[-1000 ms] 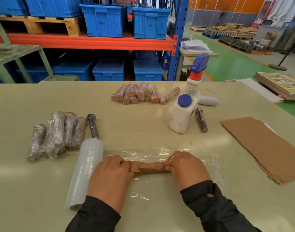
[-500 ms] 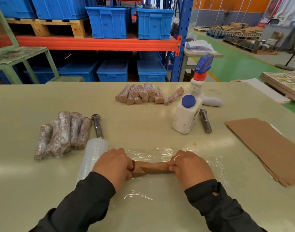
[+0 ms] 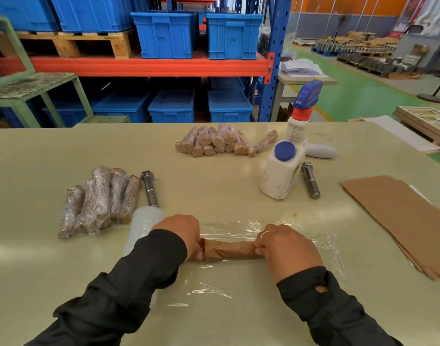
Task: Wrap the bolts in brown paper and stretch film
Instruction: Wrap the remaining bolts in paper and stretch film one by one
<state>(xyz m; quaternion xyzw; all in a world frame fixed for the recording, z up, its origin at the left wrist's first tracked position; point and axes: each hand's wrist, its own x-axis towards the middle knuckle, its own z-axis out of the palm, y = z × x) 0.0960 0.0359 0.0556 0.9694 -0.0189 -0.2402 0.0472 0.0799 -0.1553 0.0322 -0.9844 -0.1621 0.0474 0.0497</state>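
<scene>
The paper-wrapped bolt (image 3: 230,249) lies crosswise on a sheet of stretch film (image 3: 283,270) spread on the tabletop (image 3: 214,191), close to the person. The left hand (image 3: 181,233) grips its left end with curled fingers, and the right hand (image 3: 286,248) pinches its right end the same way. The film roll (image 3: 141,228) lies just left of the left hand, partly hidden by the sleeve. Beyond it rest a bare bolt (image 3: 149,188) and a pile of film-wrapped bolts (image 3: 99,201). Farther back sit paper-wrapped bolts (image 3: 221,142), a spray bottle (image 3: 286,168), another bare bolt (image 3: 310,179), and, at right, brown paper sheets (image 3: 398,216)
</scene>
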